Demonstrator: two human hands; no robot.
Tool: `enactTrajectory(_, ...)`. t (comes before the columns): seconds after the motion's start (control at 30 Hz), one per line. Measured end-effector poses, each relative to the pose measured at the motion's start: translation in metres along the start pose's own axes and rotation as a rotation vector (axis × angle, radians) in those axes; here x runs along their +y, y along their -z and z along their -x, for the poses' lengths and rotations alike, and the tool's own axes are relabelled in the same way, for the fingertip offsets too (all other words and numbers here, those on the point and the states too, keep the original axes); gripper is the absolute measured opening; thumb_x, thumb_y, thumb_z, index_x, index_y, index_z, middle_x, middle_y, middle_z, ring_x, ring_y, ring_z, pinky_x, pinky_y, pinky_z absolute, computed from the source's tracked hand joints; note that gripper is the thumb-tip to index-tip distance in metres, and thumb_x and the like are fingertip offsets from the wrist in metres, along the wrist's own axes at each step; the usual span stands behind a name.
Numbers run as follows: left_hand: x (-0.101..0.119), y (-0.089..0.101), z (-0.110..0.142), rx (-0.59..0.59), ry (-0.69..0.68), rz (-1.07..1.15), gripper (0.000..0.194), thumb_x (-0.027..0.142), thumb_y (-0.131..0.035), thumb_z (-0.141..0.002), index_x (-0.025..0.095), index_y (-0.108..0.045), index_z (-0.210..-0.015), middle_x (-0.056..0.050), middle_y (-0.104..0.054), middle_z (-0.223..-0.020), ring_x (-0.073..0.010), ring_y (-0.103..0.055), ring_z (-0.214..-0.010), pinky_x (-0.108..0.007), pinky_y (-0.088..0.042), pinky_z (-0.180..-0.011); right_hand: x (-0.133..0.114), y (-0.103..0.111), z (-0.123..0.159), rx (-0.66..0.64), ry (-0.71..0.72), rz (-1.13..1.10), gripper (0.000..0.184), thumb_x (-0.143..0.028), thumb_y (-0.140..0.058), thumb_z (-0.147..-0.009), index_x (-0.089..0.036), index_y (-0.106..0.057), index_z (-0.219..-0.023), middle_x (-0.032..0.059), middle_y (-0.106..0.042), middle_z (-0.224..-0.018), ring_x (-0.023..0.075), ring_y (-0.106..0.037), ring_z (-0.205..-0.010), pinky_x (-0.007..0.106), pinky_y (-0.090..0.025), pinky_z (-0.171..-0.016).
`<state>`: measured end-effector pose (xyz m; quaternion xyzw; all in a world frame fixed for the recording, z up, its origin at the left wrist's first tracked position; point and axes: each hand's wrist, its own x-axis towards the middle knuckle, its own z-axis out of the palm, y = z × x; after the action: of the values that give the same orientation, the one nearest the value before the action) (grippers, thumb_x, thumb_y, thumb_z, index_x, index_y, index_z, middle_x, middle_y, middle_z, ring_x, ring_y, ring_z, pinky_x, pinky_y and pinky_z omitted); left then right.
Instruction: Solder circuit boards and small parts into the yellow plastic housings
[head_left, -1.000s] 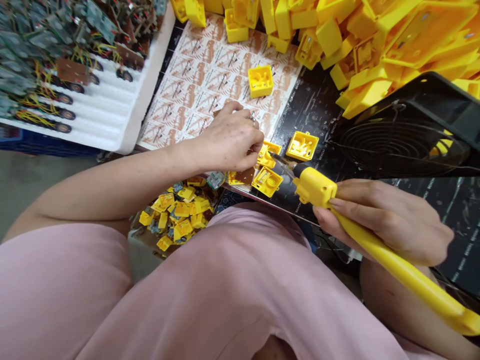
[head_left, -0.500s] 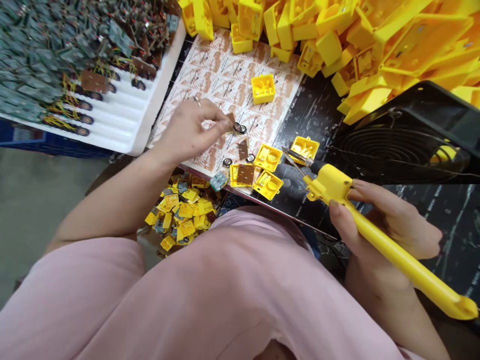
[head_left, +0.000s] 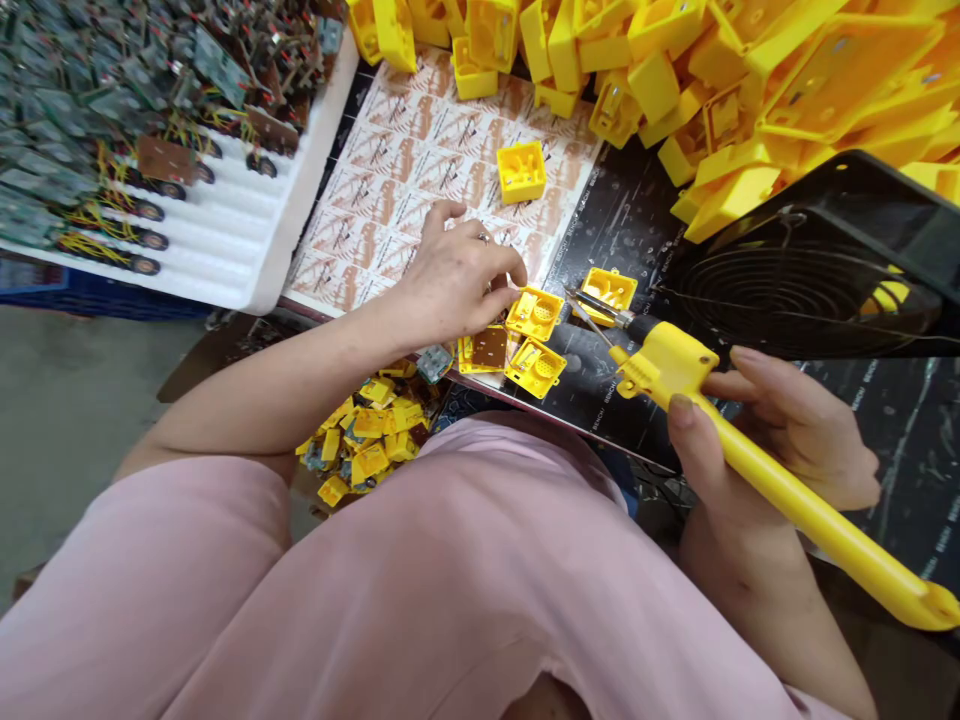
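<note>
Soldering iron [head_left: 673, 362], right of the frame's middle, is held by the right hand [head_left: 817, 440] behind its metal tip [head_left: 601, 305], I guess for safety, while the left hand [head_left: 459, 275] has narrow-set fingers beside an open yellow box [head_left: 535, 314], holding what I cannot tell.

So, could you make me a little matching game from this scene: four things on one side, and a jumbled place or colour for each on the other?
Things:
1. Long-handled tool
2. Foam tray
3. Left hand
4. Fan

Places and colours:
A. Mostly over the printed sheet
B. Black, with a round grille
C. Held in the right hand
D. White, bearing circuit boards

Pairs: 1-C, 2-D, 3-A, 4-B
</note>
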<state>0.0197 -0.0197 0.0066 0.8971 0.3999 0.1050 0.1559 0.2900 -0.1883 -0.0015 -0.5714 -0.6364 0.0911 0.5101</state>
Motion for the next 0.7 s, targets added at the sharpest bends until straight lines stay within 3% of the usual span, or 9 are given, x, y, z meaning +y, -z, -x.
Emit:
enactTrajectory(0.07, 0.003, 0.0, -0.001, 0.0, 0.025, -0.016, 0.024, 0.034, -0.055, -0.09, 0.025, -0.077, -0.09, -0.001, -0.071, -0.077, -0.0255, -0.063, -0.098, -0.066, -0.031, -0.117, -0.003, -0.006, -0.003, 0.06, 0.057, 0.038, 0.068, -0.019, -0.091, -0.073, -0.033, -0.069, -0.136, 0.0022, -0.081, -0.108, 0.0203, -0.077, -0.07, 0.027, -0.058, -0.051)
enactTrajectory(0.13, 0.006, -0.002, -0.002, -0.012, 0.04, -0.016, 0.024, 0.033, -0.054, -0.089, 0.024, -0.076, -0.087, -0.002, -0.07, -0.076, -0.0252, -0.062, -0.095, -0.066, -0.032, -0.116, -0.005, -0.011, -0.006, 0.035, 0.098, 0.087, 0.062, -0.021, -0.09, -0.076, -0.032, -0.07, -0.134, 0.0022, -0.081, -0.104, 0.0208, -0.078, -0.071, 0.028, -0.062, -0.056)
enactTrajectory(0.23, 0.009, -0.007, -0.003, 0.007, 0.031, -0.007, 0.022, 0.031, -0.054, -0.088, 0.024, -0.075, -0.087, -0.002, -0.07, -0.077, -0.0251, -0.061, -0.094, -0.064, -0.033, -0.116, -0.005, -0.016, -0.01, -0.004, 0.15, 0.054, 0.045, -0.02, -0.089, -0.077, -0.027, -0.072, -0.119, 0.0016, -0.081, -0.092, 0.0209, -0.078, -0.07, 0.03, -0.067, -0.064)
enactTrajectory(0.37, 0.011, -0.011, -0.003, 0.048, 0.001, -0.047, 0.023, 0.029, -0.052, -0.089, 0.022, -0.074, -0.086, -0.004, -0.071, -0.082, -0.0271, -0.062, -0.099, -0.062, -0.037, -0.115, -0.008, -0.021, -0.014, -0.078, 0.231, -0.008, 0.029, -0.013, -0.086, -0.079, -0.024, -0.065, -0.096, -0.0003, -0.078, -0.081, 0.0173, -0.075, -0.066, 0.026, -0.066, -0.062)
enactTrajectory(0.57, 0.015, -0.007, -0.005, 0.002, -0.016, -0.105, 0.025, 0.028, -0.051, -0.09, 0.023, -0.075, -0.084, -0.005, -0.07, -0.081, -0.0306, -0.063, -0.104, -0.067, -0.035, -0.115, -0.021, -0.024, -0.024, -0.152, 0.281, 0.111, 0.029, -0.017, -0.088, -0.081, -0.022, -0.062, -0.093, 0.0001, -0.076, -0.078, 0.0146, -0.075, -0.067, 0.021, -0.063, -0.063)
enactTrajectory(0.7, 0.016, -0.007, -0.008, 0.014, -0.033, -0.128, 0.025, 0.028, -0.052, -0.089, 0.024, -0.075, -0.082, -0.005, -0.069, -0.076, -0.0318, -0.065, -0.106, -0.067, -0.036, -0.115, -0.025, -0.024, -0.031, -0.185, 0.422, 0.108, 0.029, -0.011, -0.086, -0.079, -0.02, -0.061, -0.091, 0.0001, -0.074, -0.073, 0.0136, -0.073, -0.063, 0.021, -0.063, -0.066)
